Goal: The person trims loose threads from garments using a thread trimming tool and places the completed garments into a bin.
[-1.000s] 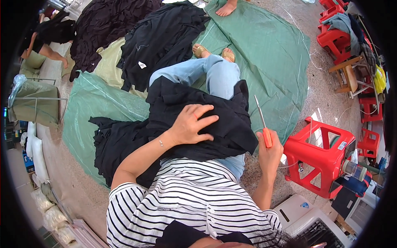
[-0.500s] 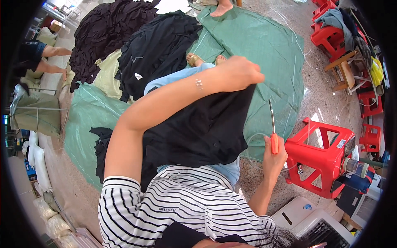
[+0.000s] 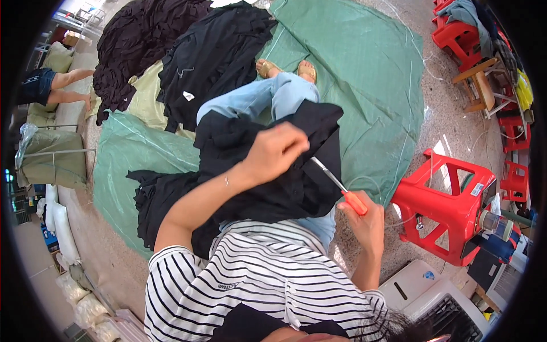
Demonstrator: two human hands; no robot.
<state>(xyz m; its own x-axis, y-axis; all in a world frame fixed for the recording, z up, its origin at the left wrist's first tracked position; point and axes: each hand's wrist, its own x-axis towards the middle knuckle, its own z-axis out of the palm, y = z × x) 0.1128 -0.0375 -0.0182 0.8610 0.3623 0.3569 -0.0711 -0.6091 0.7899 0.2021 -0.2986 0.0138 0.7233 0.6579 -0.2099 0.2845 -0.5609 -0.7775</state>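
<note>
Black garment (image 3: 268,191) spread across the lap, over light-blue jeans (image 3: 242,98). Orange-handled tool (image 3: 356,202) gripped in right hand (image 3: 370,221), fingers closed round its handle; slim metal shaft (image 3: 329,174) angled up and leftward over the garment, contact not determinable. Left hand (image 3: 274,153) seen over the garment, fingers curled, blurred; whether fabric is pinched cannot be told. Green sheet (image 3: 376,85) laid beneath sandalled feet (image 3: 306,70). Red plastic stool (image 3: 439,210) placed to the right.
</note>
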